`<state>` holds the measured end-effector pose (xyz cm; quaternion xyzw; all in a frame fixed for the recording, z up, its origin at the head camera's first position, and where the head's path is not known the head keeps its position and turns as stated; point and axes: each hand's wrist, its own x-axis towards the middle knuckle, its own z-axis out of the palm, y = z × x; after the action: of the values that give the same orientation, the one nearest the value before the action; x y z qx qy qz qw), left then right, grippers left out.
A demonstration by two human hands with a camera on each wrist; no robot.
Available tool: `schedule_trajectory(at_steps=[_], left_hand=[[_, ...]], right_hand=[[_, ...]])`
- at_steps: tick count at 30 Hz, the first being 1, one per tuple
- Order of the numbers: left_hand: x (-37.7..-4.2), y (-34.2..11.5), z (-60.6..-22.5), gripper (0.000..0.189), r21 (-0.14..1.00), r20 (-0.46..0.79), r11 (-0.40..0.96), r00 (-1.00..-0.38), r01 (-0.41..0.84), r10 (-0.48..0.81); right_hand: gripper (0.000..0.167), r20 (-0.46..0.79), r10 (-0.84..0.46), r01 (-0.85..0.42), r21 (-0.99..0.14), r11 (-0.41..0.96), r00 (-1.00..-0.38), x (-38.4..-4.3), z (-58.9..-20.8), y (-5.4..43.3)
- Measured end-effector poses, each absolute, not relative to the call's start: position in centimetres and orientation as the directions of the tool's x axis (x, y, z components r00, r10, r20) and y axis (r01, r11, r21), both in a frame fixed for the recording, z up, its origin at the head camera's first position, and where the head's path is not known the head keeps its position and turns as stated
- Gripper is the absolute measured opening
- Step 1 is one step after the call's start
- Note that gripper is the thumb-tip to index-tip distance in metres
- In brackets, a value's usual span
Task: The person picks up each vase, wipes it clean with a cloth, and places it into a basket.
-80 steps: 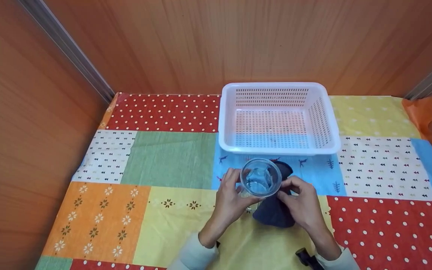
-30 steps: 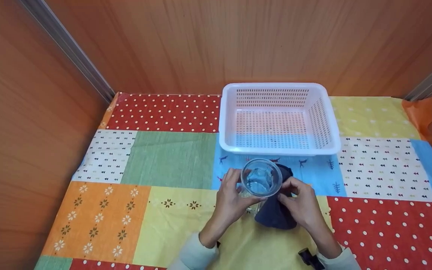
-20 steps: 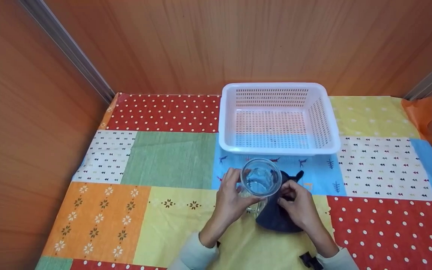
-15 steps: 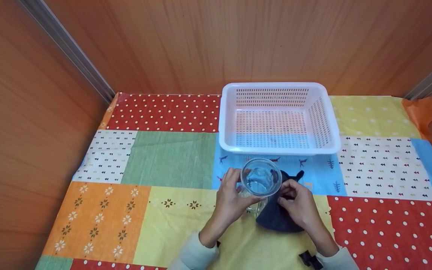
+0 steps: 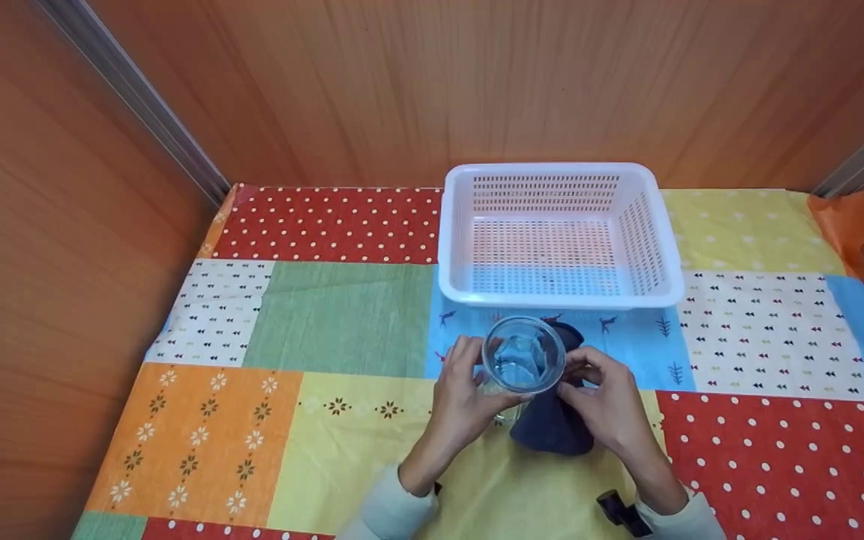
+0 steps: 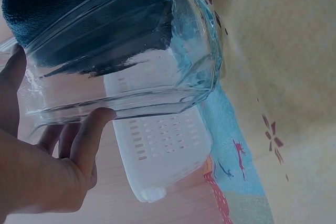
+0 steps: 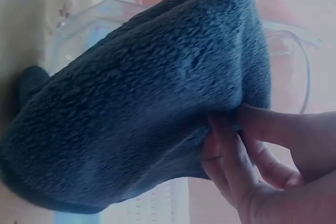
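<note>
A clear drinking glass (image 5: 522, 360) with faceted walls is held mouth up over the tablecloth. My left hand (image 5: 462, 397) grips it round its left side, thumb near the front of the rim. In the left wrist view the glass (image 6: 157, 95) spans the upper part, its thick base to the right. My right hand (image 5: 604, 397) pinches a dark blue-grey fuzzy cloth (image 5: 552, 431) between thumb and fingers. This cloth (image 7: 157, 82) lies along the outer right side of the glass and hides much of it in the right wrist view.
Behind the glass stands a white plastic basket (image 5: 559, 300) with slotted walls, close beyond the hands. A patchwork tablecloth (image 5: 342, 322) covers the table. Wooden panels (image 5: 402, 90) enclose the back and both sides.
The right hand and cloth have moved up along the glass, away from me, after being lower half a second ago; the cloth's shape shifted. The left hand and glass stay put.
</note>
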<state>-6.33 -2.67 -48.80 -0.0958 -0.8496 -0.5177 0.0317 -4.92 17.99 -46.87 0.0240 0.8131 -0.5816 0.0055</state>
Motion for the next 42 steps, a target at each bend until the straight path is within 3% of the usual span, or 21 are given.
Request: schedule_trajectory(at_steps=[18, 42], left_hand=[[-6.3, -2.6, -48.8, 0.067, 0.875, 0.148, 0.445, -0.981, 0.19, 0.129], [-6.3, -2.6, -48.9, 0.068, 0.868, 0.157, 0.455, -0.979, 0.199, 0.129]], right_hand=[[0.027, -0.08, 0.033, 0.086, -0.96, 0.267, -0.996, -4.3, -51.2, 18.6], [0.027, 0.03, 0.05, -0.012, -0.947, 0.322, -0.998, -4.2, -47.3, 17.5]])
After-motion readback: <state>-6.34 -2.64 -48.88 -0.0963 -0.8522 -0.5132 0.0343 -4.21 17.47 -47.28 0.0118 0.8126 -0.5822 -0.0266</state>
